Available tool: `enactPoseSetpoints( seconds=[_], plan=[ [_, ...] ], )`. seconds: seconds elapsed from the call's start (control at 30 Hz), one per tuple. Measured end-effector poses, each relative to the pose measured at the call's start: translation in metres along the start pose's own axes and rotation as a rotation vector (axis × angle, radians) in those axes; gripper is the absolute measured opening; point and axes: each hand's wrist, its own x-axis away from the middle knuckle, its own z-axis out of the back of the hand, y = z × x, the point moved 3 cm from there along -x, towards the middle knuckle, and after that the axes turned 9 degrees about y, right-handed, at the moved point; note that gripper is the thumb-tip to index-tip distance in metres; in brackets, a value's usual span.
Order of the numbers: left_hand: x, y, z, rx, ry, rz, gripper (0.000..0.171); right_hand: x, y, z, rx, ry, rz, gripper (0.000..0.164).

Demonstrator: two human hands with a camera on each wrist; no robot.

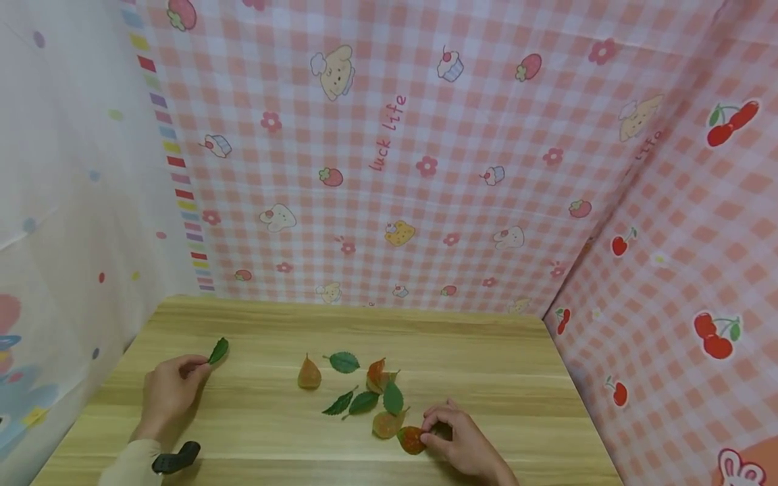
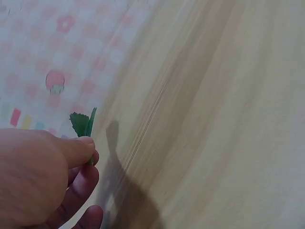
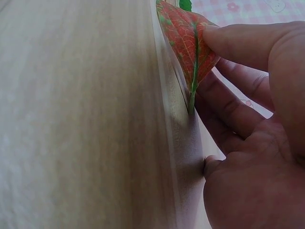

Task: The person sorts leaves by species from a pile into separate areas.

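Between thumb and fingers, my left hand (image 1: 170, 395) pinches a green leaf (image 1: 219, 350) at the table's left side. In the left wrist view that green leaf (image 2: 80, 124) has toothed edges and shows as two blades; whether folded or doubled, I cannot tell. My right hand (image 1: 464, 442) pinches a red leaf (image 1: 411, 440) at the front right of the leaf cluster. Up close, the red leaf (image 3: 183, 40) has green patches, pale veins and a green stalk. Beside it lies a brownish-orange leaf (image 1: 386, 425). Behind that is a green leaf (image 1: 393, 398).
Other loose leaves lie mid-table: an orange leaf (image 1: 308, 374), a green leaf (image 1: 344, 362), a red-orange leaf (image 1: 375, 373) and more green ones. The wooden table (image 1: 255, 439) meets a pink checked cloth (image 1: 365, 202) behind and cloth walls at both sides.
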Motion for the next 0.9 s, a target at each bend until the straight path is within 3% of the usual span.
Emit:
enactPoseSetpoints(
  seconds=[0.1,0.4,0.9],
  plan=[
    [-0.005,-0.009,0.001,-0.028,-0.007,0.013,0.009,0.002,0.000,0.001,0.005,0.001,0.021,0.007],
    [-0.011,-0.019,-0.002,-0.077,-0.039,0.153,0.016,-0.001,0.001,0.000,0.029,0.000,0.038,0.009],
    [-0.014,-0.020,-0.009,-0.091,-0.043,0.223,0.020,0.000,0.002,0.003,-0.061,-0.033,0.092,0.009]
  ],
)
